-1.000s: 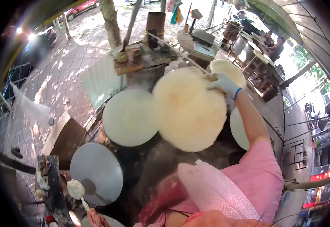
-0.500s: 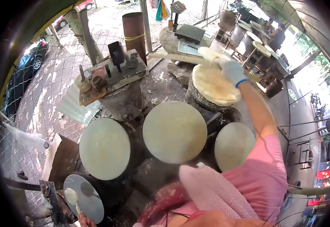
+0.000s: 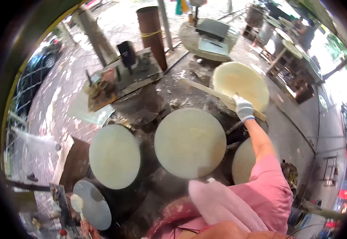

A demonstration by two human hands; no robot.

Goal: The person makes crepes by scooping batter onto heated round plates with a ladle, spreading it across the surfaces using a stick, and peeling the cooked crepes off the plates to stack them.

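The left hand (image 3: 88, 230), low at the left, has its fingers closed round the handle of a ladle (image 3: 77, 203), whose bowl is over the left part of the grey disc (image 3: 96, 207). Beyond, above a dark, sooty surface, lie the pale left disc (image 3: 114, 156), middle disc (image 3: 190, 142) and right disc (image 3: 243, 161). Past them the gloved right hand (image 3: 244, 108) is closed on a flat stick (image 3: 207, 91), which slants across the near edge of a round yellowish sheet (image 3: 243, 81). Farther left stands a cluttered tabletop (image 3: 129, 85) with a black phone (image 3: 126, 54) and, behind it, a rusty pipe (image 3: 151, 40). At the back are a round table (image 3: 205, 53), more discs, a wire fence and a dark car (image 3: 34, 79).

The left hand is partly cut off by the lower border, and whether the ladle touches the grey disc cannot be told. The right arm covers part of the right disc. A distant person (image 3: 307, 34) is blurred.

Narrow dark gaps part the left disc from its neighbours. Open floor (image 3: 295, 115) runs right of the sheet.
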